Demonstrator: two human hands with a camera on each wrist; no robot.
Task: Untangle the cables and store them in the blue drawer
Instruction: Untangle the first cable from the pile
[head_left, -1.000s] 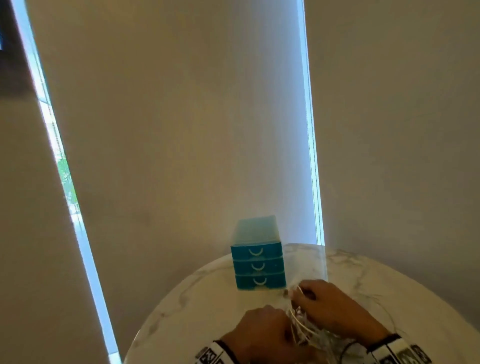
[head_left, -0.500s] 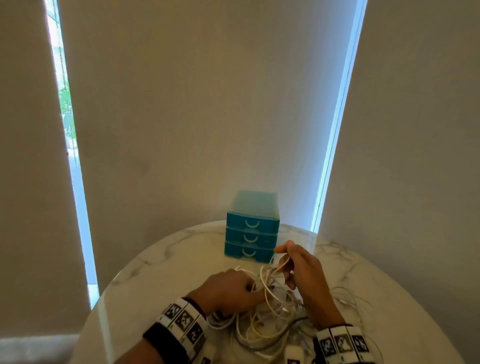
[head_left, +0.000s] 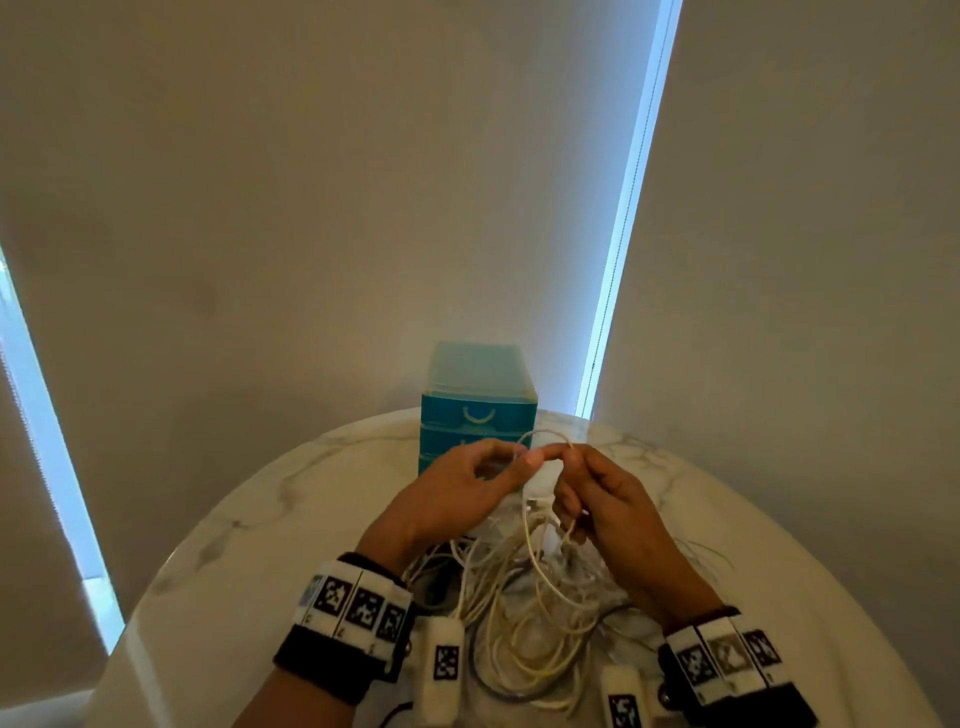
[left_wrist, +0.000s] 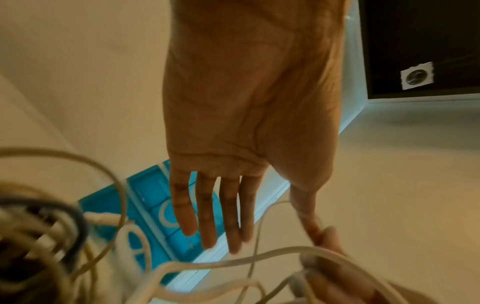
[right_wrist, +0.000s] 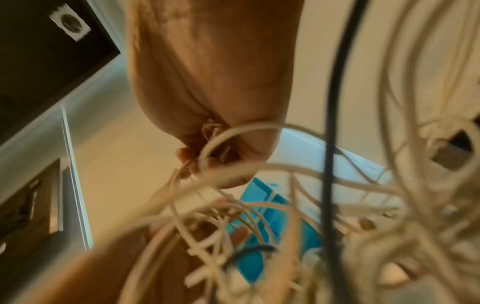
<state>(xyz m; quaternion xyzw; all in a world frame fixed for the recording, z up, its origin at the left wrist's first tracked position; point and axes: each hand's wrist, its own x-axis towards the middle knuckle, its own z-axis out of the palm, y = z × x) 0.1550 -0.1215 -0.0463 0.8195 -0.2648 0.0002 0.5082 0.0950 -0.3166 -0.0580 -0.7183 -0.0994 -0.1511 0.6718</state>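
A tangle of white cables (head_left: 524, 613) lies on the round marble table (head_left: 291, 519), in front of a blue drawer unit (head_left: 478, 410) whose three drawers are closed. Both hands are raised over the tangle and meet in front of the drawers. My right hand (head_left: 563, 483) has its fingers curled round several white strands (right_wrist: 285, 205), and one loop arches above the fingertips. My left hand (head_left: 511, 460) keeps its four fingers straight in the left wrist view (left_wrist: 275, 240); its thumb reaches over to the right hand's fingers beside a strand (left_wrist: 233, 261). The drawer unit (left_wrist: 148, 191) shows behind the fingers.
A black cable (right_wrist: 335, 102) runs through the white tangle. Closed roller blinds stand right behind the table, with bright window gaps at the left (head_left: 47, 457) and right (head_left: 618, 234). The table's curved edge falls away on both sides.
My left hand rose off the pile and joined the right hand in front of the drawers. A cable loop has lifted with them. The head view has dipped lower.
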